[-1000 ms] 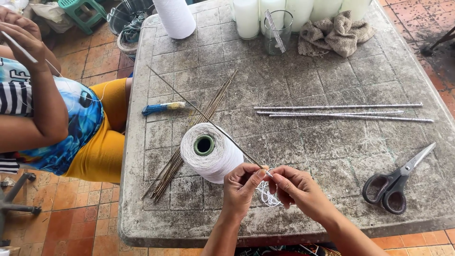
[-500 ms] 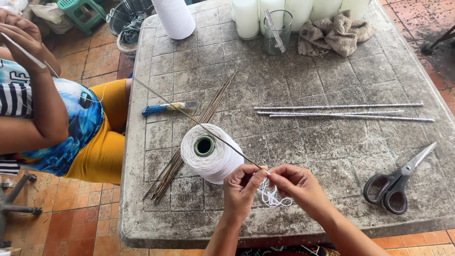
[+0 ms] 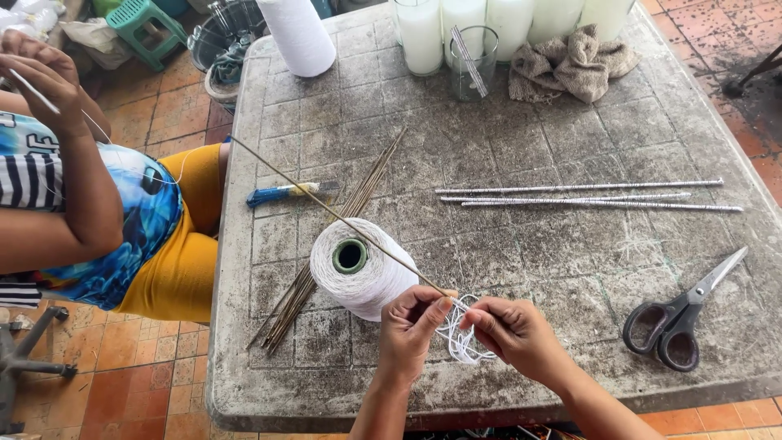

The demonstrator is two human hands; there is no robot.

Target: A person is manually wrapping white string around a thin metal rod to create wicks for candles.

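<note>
Both hands are pinched shut: thin stick (image 3: 342,218) by left hand (image 3: 413,326) (angled up-left), string (image 3: 463,342) by right hand (image 3: 515,332).

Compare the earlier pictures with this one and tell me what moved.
The thin brown stick pinched by the left hand has swung, its far tip moving leftward past the grey stone table edge. The right hand works the loose white thread as before. The white thread spool and black scissors stayed put.
</note>
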